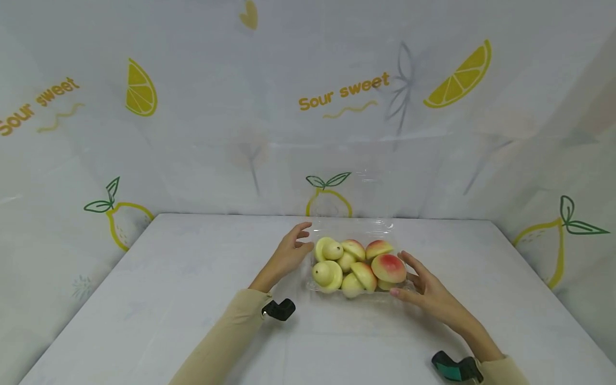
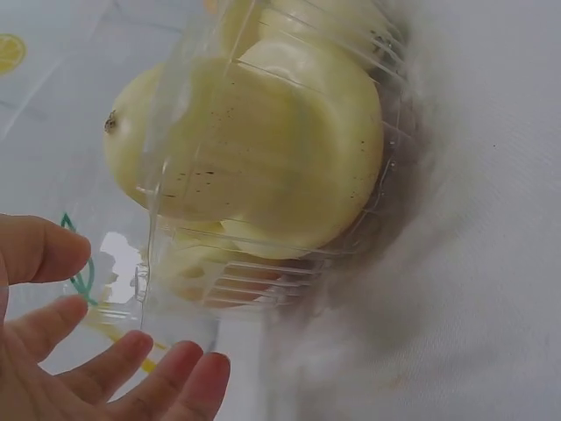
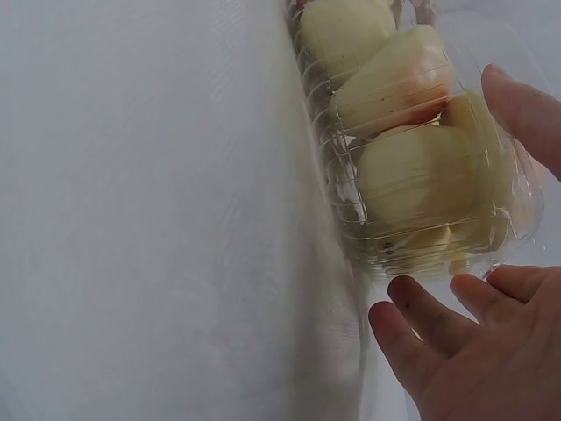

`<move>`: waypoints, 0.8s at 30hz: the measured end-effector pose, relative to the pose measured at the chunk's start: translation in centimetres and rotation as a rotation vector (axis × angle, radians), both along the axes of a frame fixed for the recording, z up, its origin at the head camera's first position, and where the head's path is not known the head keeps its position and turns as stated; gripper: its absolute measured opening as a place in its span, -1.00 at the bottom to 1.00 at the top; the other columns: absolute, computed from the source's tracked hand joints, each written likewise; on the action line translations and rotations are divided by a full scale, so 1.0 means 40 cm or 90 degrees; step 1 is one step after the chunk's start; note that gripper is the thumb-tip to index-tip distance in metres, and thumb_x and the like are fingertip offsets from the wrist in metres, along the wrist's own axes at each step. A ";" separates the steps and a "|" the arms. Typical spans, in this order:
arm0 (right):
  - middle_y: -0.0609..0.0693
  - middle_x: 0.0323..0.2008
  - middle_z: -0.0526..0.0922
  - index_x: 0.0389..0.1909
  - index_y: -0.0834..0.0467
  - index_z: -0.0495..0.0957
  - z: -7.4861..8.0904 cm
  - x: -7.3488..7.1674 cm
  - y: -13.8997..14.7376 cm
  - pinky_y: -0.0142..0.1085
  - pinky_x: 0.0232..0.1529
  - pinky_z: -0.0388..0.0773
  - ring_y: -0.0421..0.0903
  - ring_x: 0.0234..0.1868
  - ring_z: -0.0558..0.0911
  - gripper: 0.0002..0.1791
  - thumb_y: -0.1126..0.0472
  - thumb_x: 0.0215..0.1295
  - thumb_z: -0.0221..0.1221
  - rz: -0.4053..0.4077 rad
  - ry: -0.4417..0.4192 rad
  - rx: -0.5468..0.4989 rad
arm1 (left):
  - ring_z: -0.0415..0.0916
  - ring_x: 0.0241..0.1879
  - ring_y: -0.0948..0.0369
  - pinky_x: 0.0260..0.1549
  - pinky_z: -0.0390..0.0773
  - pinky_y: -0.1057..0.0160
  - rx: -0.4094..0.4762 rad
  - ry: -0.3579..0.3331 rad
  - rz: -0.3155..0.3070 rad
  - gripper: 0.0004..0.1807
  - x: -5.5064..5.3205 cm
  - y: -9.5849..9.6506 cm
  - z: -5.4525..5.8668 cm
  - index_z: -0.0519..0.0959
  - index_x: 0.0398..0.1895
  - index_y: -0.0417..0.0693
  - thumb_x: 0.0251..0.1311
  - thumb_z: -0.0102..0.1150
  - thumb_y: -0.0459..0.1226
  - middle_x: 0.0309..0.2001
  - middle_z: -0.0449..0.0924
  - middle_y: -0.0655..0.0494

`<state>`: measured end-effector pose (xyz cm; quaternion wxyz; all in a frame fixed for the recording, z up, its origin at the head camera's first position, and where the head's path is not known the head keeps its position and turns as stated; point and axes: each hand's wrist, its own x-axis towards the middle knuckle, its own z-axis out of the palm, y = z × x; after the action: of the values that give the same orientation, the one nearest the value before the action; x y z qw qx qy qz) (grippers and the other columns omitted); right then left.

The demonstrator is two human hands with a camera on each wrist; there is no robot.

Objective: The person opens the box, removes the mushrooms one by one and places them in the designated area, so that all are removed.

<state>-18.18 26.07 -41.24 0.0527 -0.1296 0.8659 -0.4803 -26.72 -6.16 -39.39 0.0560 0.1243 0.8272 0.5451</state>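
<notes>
In the head view a clear plastic clamshell box (image 1: 310, 286) sits on the table, filled with pale yellow-green fruits (image 1: 323, 274) and peach-like ones with a red blush (image 1: 390, 268). Its transparent lid (image 1: 372, 179) stands raised at the back. My left hand (image 1: 289, 250) is beside the box's left end, fingers spread; in the left wrist view its fingertips (image 2: 206, 373) lie close below the box wall, holding nothing. At the right end is my right hand (image 1: 433, 297), thumb toward the front corner. The right wrist view shows its fingers (image 3: 421, 316) loosely extended around that end.
A white cloth covers the table (image 1: 202, 256). Behind it hangs a pale curtain (image 1: 216, 160) printed with lemons and lettering. Each wrist carries a small dark camera, such as the left wrist camera (image 1: 281, 309).
</notes>
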 end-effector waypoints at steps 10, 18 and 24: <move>0.33 0.54 -0.02 0.57 0.22 -0.19 -0.001 -0.001 0.004 0.33 0.33 0.14 0.50 0.41 0.20 0.03 0.09 0.31 0.28 -0.001 0.002 0.006 | 0.53 0.10 -0.10 -0.01 0.59 0.04 -0.027 0.008 -0.016 -0.48 0.010 -0.002 -0.008 0.31 0.41 -0.04 0.41 0.01 -0.24 0.38 0.34 -0.20; 0.33 0.54 -0.02 0.57 0.24 -0.18 -0.003 -0.002 -0.002 0.40 0.33 0.08 0.50 0.41 0.19 0.04 0.09 0.29 0.29 -0.014 -0.006 0.000 | 0.57 0.07 -0.09 -0.10 0.62 0.14 0.008 0.008 -0.009 -0.49 0.027 -0.003 -0.019 0.33 0.40 -0.05 0.40 0.02 -0.26 0.41 0.31 -0.21; 0.31 0.56 -0.13 0.57 0.22 -0.29 -0.007 0.000 -0.010 0.44 0.30 0.09 0.47 0.45 0.14 0.11 0.06 0.29 0.29 -0.022 -0.012 0.001 | 0.58 0.07 -0.10 -0.05 0.63 0.08 0.012 0.029 -0.007 -0.50 0.044 -0.007 -0.021 0.35 0.38 -0.10 0.38 0.02 -0.29 0.34 0.39 -0.24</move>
<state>-18.18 25.65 -41.51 0.0528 -0.1098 0.8678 -0.4817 -24.96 -6.44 -40.24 0.0387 0.1420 0.8225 0.5494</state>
